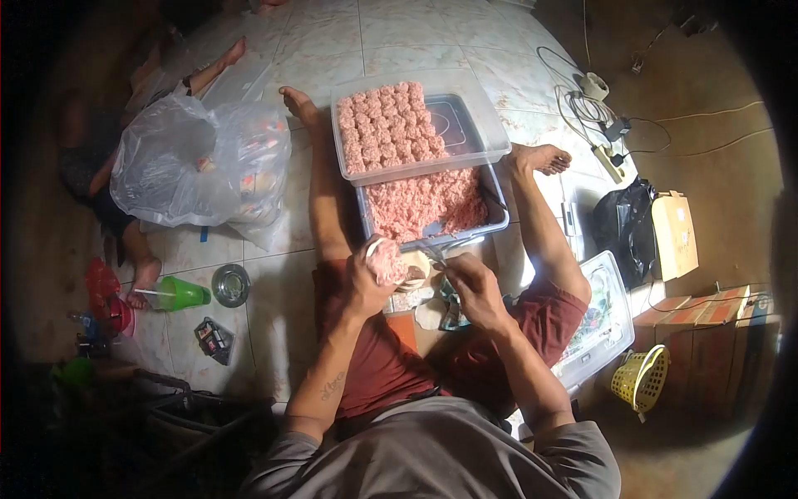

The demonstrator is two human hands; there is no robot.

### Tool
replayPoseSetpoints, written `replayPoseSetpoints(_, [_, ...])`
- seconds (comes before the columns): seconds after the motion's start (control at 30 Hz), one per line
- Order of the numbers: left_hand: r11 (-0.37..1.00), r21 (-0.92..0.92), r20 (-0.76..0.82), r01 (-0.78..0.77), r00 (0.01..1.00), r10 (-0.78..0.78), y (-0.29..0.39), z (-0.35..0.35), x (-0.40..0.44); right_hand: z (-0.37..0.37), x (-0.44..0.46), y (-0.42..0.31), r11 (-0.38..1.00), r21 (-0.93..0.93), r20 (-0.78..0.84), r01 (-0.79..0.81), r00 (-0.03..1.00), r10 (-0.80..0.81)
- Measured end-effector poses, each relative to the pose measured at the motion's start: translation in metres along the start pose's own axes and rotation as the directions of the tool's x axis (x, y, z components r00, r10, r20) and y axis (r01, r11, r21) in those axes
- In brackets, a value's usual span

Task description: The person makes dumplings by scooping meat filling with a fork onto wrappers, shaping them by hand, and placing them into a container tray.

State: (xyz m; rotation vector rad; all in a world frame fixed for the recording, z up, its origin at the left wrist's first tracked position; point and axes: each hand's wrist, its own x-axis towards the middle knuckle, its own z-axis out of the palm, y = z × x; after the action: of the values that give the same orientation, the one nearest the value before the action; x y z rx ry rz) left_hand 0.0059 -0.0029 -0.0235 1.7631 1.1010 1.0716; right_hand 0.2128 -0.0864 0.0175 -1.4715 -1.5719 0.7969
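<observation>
My left hand [371, 287] is closed around a lump of pink minced meat [387, 263], with a pale edge showing at its top. My right hand [475, 289] grips a thin metal utensil [445, 248] by one end; whether it is a spoon or a spatula is unclear. Just ahead of both hands lies a blue-grey tub [502, 218] of loose minced meat [424, 204], its base showing at the near side. Overlapping its far part is a clear plastic container [490, 133], where rows of small meat portions [386, 125] fill the left side.
Clear plastic bags [199, 162] lie at left, near another person's foot [145, 274]. A green cup [183, 292] and a glass ashtray [231, 285] sit closer. At right are a power strip [609, 164], a black bag [623, 229], a lidded clear box [600, 320] and a yellow basket [636, 378].
</observation>
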Motion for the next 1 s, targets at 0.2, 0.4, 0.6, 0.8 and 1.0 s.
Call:
replayPoseSetpoints(0.2, [0.711, -0.702, -0.029, 0.032, 0.997, -0.073, -0.004, 0.012, -0.006, 0.037, -0.033, 0.026, 0.711, 0.619, 0.220, -0.333, 0.943, 0.249])
replayPoseSetpoints(0.4, [0.965, -0.022, -0.190, -0.261, 0.949, 0.252, -0.005, 0.012, 0.002, 0.020, -0.010, 0.005, 0.999, 0.029, -0.027, -0.014, 1.000, 0.015])
replayPoseSetpoints(0.6, [0.957, -0.289, 0.047, -0.024, 0.998, 0.039, 0.018, -0.011, 0.006, 0.020, -0.029, 0.018, 0.773, 0.489, 0.233, -0.405, 0.914, 0.332])
replayPoseSetpoints(0.8, [0.968, -0.237, -0.129, -0.082, 0.990, 0.052, 0.018, 0.022, 0.004, 0.051, -0.019, 0.002, 1.000, 0.013, -0.080, -0.005, 0.997, 0.006])
replayPoseSetpoints(1.0, [0.918, -0.397, 0.140, 0.001, 0.988, 0.059, 0.023, -0.028, 0.009, 0.027, -0.035, 0.010, 0.907, 0.380, 0.048, -0.180, 0.983, 0.175])
